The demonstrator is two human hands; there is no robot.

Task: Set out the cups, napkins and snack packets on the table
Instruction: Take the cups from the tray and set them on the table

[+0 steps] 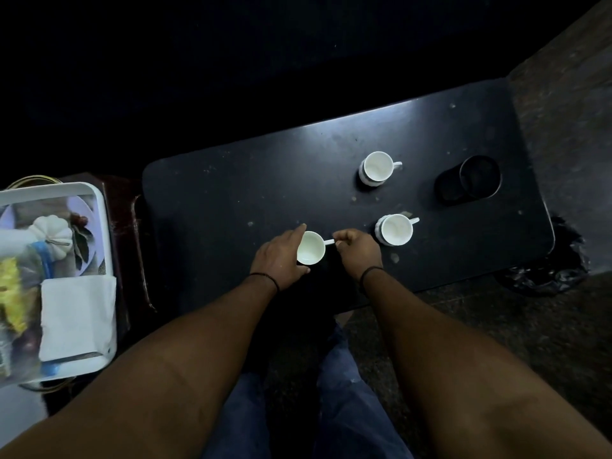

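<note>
Fingers: left hand point(281, 258) curled round the near white cup point(310, 247); right hand point(359, 250) pinching that cup's handle.
Near cup: upright on the dark table point(265, 193), at its near edge.
Other cups: second cup point(395, 229) just right of the near cup; third cup point(377, 168) beyond it.
Black container point(480, 177): far right of the near cup.
Napkins point(76, 319): in the white tray point(99, 207), well left of the near cup.
Snack packets point(15, 289): in the same tray.

A dark cylindrical container point(479, 177), perhaps a holder, stands near the table's right end.
</note>
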